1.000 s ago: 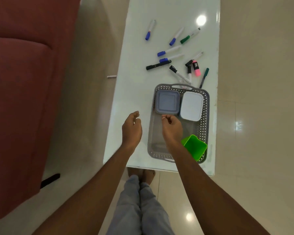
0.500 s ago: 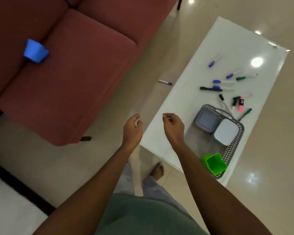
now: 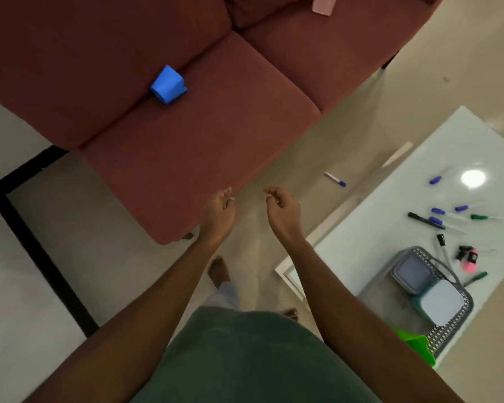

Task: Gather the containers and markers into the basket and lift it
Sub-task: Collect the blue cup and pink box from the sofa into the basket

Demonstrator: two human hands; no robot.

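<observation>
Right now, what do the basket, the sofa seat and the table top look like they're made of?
The basket looks like moulded plastic, grey and matte, its wall a pierced lattice. The sofa seat looks like woven fabric, dull reddish-brown, no shine. The table top is hard, glossy white, maybe glass or lacquer; it mirrors a bright light.

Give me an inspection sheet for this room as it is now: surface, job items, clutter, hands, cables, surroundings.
Surface: white glossy table, carrying the basket and markers.
Job's things: grey basket holds a grey-lidded container and a white-lidded container, with a green cup at its near end. Loose markers lie on the table beyond it. A floor marker lies off the table. A blue container sits on the sofa.
Clutter: pink object on the sofa, kind unclear.
Hands: left hand and right hand are loosely curled and hold nothing.
Cables: nothing seen.
Surroundings: red sofa, pale floor.
</observation>
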